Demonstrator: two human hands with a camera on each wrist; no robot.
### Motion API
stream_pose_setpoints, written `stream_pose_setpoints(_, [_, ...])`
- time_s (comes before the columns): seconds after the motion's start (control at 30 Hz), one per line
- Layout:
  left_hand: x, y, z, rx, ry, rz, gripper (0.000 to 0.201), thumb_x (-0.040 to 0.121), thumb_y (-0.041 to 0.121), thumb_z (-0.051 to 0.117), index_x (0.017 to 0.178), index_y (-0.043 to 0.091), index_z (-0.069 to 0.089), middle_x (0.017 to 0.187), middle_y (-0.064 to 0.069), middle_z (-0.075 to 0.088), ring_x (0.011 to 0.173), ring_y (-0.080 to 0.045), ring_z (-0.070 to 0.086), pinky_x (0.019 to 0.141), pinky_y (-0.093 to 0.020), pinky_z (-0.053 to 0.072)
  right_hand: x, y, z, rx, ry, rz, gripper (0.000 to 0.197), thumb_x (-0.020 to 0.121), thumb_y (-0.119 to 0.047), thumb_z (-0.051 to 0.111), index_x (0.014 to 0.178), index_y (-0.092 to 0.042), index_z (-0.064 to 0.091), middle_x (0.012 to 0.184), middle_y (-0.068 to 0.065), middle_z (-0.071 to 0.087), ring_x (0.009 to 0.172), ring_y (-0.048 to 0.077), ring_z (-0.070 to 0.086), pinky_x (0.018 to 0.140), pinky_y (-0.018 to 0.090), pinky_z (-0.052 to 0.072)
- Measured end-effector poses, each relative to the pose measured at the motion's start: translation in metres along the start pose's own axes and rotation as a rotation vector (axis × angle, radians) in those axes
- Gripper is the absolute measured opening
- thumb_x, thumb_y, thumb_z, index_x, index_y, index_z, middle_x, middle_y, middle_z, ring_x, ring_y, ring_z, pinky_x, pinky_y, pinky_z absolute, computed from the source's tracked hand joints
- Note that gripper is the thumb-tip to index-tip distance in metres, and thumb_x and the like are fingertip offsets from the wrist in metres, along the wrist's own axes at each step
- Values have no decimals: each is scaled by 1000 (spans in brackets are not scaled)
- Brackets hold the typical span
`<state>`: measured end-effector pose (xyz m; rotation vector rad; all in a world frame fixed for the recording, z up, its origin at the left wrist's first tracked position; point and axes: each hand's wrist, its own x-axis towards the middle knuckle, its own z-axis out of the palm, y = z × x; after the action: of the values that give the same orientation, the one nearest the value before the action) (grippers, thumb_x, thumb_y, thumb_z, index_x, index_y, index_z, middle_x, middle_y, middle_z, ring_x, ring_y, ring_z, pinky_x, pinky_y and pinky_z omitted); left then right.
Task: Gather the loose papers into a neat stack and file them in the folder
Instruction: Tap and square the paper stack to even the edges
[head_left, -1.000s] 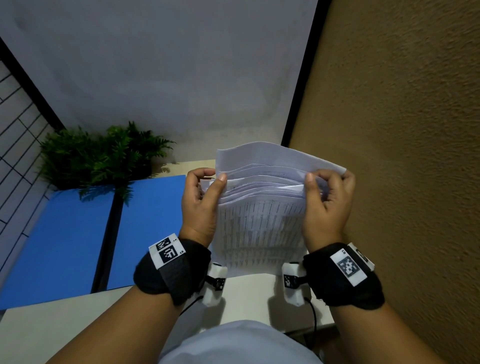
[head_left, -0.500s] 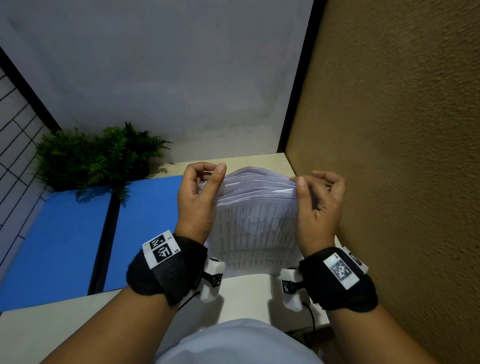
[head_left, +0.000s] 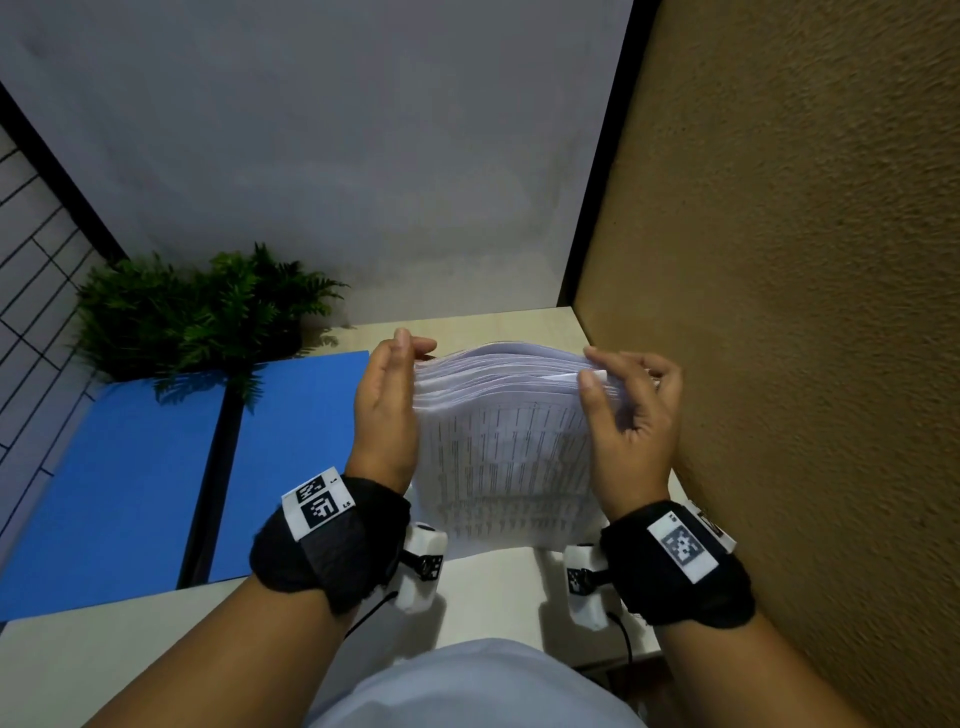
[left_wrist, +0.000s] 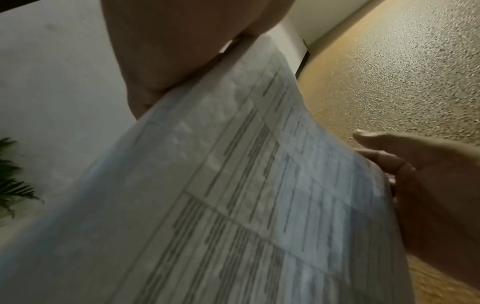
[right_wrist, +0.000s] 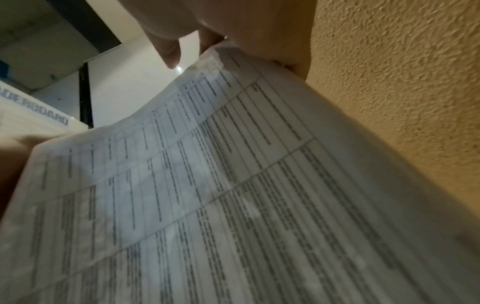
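A stack of printed papers (head_left: 509, 457) stands upright on the pale table (head_left: 493, 597), its top edges slightly fanned. My left hand (head_left: 387, 410) holds the stack's left edge, fingertips curled over the top corner. My right hand (head_left: 628, 415) holds the right edge, thumb in front and fingers curled behind. The open blue folder (head_left: 291, 441) lies flat on the table, left of the stack. The left wrist view shows the printed sheets (left_wrist: 233, 205) under my left hand (left_wrist: 168, 41), with my right hand (left_wrist: 428, 185) beyond. In the right wrist view the papers (right_wrist: 233, 185) fill the frame below my right hand (right_wrist: 207, 20).
A green fern-like plant (head_left: 197, 306) stands at the back left, overhanging the folder's far edge. A brown textured wall (head_left: 779, 364) runs close along the right of the table. A grey wall closes off the back. A tiled wall is at far left.
The stack has come down from a raised position toward the table. The sheets' top edges lie closer together than before. Both hands stayed on the side edges.
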<state>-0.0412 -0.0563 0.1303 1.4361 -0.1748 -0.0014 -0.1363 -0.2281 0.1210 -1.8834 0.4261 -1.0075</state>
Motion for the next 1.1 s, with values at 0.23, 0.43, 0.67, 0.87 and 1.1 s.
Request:
stream_pose_setpoints(0.23, [-9,-24,-12,4,-207,134,99,52,68,84,130,26,42,111,4,58,101,0,63,88,-22,53,2,2,-1,-2,18,40,21,85,-28,71,104,-35,66,111,-7,41,104,-2,46,82,10,44])
stream_pose_setpoints(0.43, [-11,-33,-16,39,-210,38,89,51,42,88,127,39,42,124,11,53,104,5,62,89,-22,55,-3,6,-4,70,78,-74,19,85,-11,71,95,-27,71,118,-16,41,111,-1,46,96,24,44])
stream_pose_setpoints(0.67, [-9,-38,-15,42,-193,3,88,51,42,88,127,34,43,126,3,57,114,-12,61,92,-30,57,1,4,-6,262,238,33,23,96,-16,47,96,-38,54,108,4,59,101,13,56,91,33,48])
stream_pose_setpoints(0.87, [-9,-38,-12,77,-206,-7,78,50,44,89,117,41,48,120,8,59,101,5,63,82,-20,56,-11,14,-7,80,70,-102,31,95,-34,42,123,-43,51,125,1,42,116,4,46,97,18,43])
stream_pose_setpoints(1.1, [-8,-42,-11,96,-220,-15,77,48,43,90,115,33,53,113,8,63,103,-4,65,83,-25,57,-15,18,-9,-62,-71,-125,33,82,-47,62,113,-41,57,126,-13,30,117,-13,37,87,4,43])
